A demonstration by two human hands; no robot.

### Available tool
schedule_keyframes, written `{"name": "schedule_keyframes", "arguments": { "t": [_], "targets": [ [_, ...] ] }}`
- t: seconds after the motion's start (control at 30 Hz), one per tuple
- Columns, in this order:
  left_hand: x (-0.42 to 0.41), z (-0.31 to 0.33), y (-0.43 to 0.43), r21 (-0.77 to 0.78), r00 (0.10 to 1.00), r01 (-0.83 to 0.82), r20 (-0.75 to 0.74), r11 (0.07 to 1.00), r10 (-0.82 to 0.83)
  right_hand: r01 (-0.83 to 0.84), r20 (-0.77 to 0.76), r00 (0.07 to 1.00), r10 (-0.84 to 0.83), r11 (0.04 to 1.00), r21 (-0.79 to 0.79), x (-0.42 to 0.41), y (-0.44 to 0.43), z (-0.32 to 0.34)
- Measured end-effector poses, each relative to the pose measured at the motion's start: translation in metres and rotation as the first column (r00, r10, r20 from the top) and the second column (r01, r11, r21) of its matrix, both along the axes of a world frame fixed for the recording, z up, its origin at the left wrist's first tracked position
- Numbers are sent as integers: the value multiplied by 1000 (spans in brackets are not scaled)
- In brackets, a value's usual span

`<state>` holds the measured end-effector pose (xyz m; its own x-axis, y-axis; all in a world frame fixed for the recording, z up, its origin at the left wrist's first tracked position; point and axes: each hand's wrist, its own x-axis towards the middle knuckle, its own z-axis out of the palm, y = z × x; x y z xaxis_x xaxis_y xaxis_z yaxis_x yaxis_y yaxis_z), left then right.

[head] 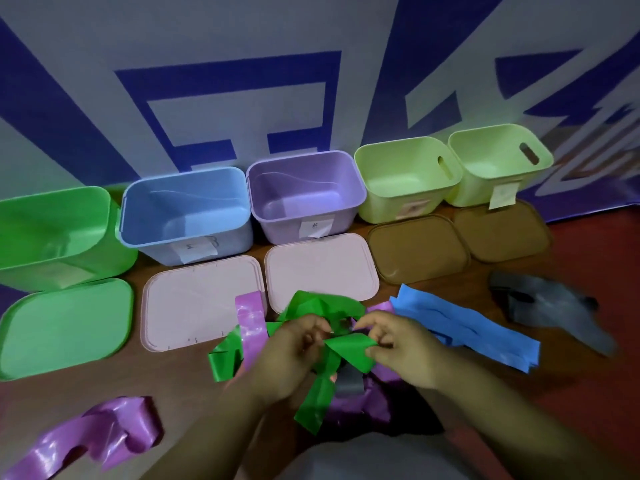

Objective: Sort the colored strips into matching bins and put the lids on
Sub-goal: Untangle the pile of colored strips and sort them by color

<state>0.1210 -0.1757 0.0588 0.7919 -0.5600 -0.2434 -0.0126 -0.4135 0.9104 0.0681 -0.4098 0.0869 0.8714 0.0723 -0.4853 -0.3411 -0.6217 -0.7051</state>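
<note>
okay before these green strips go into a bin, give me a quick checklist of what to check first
1. Green strips gripped: ok, left hand and right hand both pinch them.
2. Green bin open: ok, its green lid lies in front of it on the table.
3. Green bin has room: ok, it looks empty.
4. Bundle is only green: not ok, purple strips and a grey piece are tangled in it.
5. Other colours kept apart: ok, blue strips lie to the right, separate.
</note>
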Motion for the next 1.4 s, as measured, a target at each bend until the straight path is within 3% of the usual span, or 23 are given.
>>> {"name": "schedule_keyframes", "arguments": {
  "t": [0.2, 0.4, 0.5, 0.63, 0.93, 1.07, 1.4],
  "targets": [
    [-8, 33, 8, -5, 992, -106, 65, 994, 106, -89, -51, 993, 104, 965, 249, 10, -12, 17],
    [-43, 55, 30, 82, 965, -251, 96, 965, 243, -225, -54, 964, 262, 902, 368, 20, -3, 21],
    [-64, 61, 47, 152, 927, -363, 158, 919, 340, -307, -71, 928, 365, 860, 407, 29, 10, 21],
    [-86, 65, 79, 199, 866, -500, 107, 843, 489, -378, -63, 895, 441, 828, 414, 32, 41, 21],
    [-119, 48, 176, 302, 799, -588, 73, 750, 597, -417, -36, 888, 459, 836, 357, 25, 148, 6],
    [-128, 30, 239, 393, 832, -532, 77, 750, 549, -430, -48, 886, 461, 856, 286, 11, 212, -11],
    [-123, -24, 339, 455, 963, -260, 52, 852, 266, -431, -65, 902, 426, 888, -163, -32, 312, -57]
  ]
}}
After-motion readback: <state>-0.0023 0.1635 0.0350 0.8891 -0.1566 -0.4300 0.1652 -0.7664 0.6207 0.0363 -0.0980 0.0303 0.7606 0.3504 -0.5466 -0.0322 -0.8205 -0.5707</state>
